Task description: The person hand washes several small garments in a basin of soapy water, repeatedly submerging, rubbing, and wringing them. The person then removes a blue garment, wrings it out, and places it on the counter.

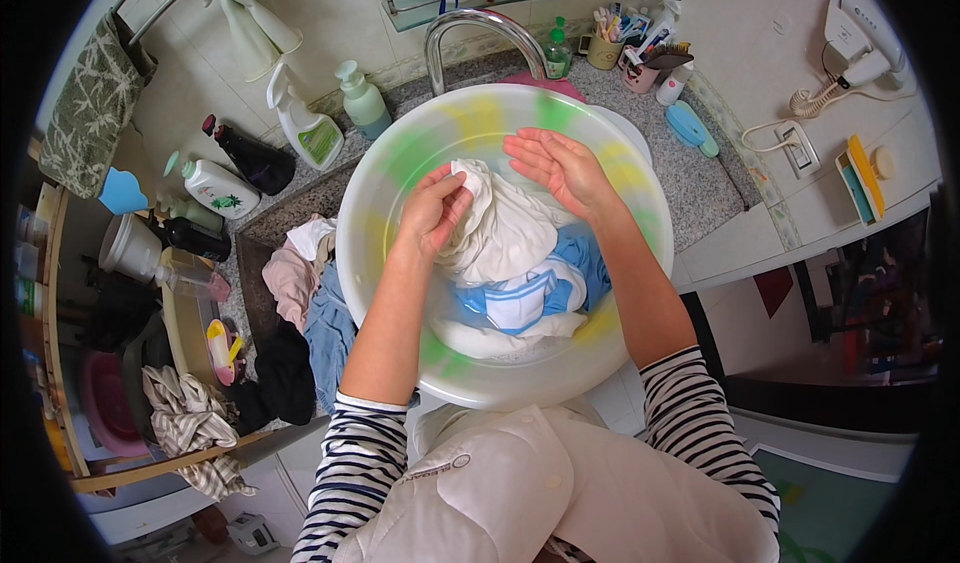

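Note:
A wide white basin [372, 231] with green and yellow patches holds wet laundry in water. My left hand [436, 209] pinches the raised edge of a white cloth garment [505, 225] between thumb and fingers. On the right, my right hand [555, 168] hovers over the basin with its fingers stretched out, palm turned inward, holding nothing. Below the white garment lies a blue and white garment [520, 295]. Another white cloth [500, 341] is partly under water along the near side. What kind of garment the white one is, I cannot tell.
Behind the basin arches a chrome faucet [485, 21]. Dry clothes [330, 313] are heaped in the stone sink to the left. Pump and spray bottles [305, 128] line the back left counter. A blue brush [690, 128] and toothbrush cups [604, 51] stand at the right.

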Demonstrator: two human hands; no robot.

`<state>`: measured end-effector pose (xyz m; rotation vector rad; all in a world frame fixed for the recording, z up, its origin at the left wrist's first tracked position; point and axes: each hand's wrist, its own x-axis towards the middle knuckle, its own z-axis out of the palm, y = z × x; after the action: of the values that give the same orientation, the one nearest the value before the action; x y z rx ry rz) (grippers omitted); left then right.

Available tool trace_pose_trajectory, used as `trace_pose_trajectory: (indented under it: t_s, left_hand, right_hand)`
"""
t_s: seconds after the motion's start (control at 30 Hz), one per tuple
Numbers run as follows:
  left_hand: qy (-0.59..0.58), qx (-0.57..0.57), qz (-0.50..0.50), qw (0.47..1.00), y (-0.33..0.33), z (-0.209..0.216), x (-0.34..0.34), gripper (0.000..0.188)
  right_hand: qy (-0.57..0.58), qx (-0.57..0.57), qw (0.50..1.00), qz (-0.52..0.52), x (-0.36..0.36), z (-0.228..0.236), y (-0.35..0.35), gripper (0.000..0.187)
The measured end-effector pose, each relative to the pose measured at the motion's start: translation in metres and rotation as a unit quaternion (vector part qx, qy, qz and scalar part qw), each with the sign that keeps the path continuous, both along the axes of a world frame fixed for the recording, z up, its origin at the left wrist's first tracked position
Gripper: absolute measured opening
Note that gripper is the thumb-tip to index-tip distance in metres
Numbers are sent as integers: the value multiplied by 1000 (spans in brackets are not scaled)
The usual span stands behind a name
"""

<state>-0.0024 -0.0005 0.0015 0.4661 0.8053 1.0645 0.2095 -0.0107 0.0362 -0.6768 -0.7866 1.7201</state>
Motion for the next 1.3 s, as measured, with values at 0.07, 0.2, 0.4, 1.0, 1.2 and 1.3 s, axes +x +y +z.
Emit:
trace_pose_trajectory:
  t_s: [0.07, 0.2, 0.4, 1.0, 1.2, 1.3]
  left_hand:
    - [0, 0, 0, 1000, 1, -3, -1, 19]
    - [3, 1, -2, 1000, 1, -2, 0, 20]
    - [8, -2, 2, 1000, 2, -4, 0, 20]
    - [12, -2, -2, 1000, 2, -5, 0, 21]
    - [14, -3, 6, 1000, 0, -1, 0, 22]
    - [14, -2, 9, 1000, 0, -2, 1, 23]
  right_hand:
    - [8, 5, 1000, 11, 0, 1, -1, 33]
    - [-32, 18, 999, -33, -1, -5, 1, 30]
    - [-127, -9, 990, -65, 4, -7, 3, 29]
    - [-70, 23, 997, -37, 3, -4, 1, 32]
    - [-78, 5, 994, -81, 3, -4, 2, 28]
    - [-81, 3, 992, -101, 3, -7, 3, 24]
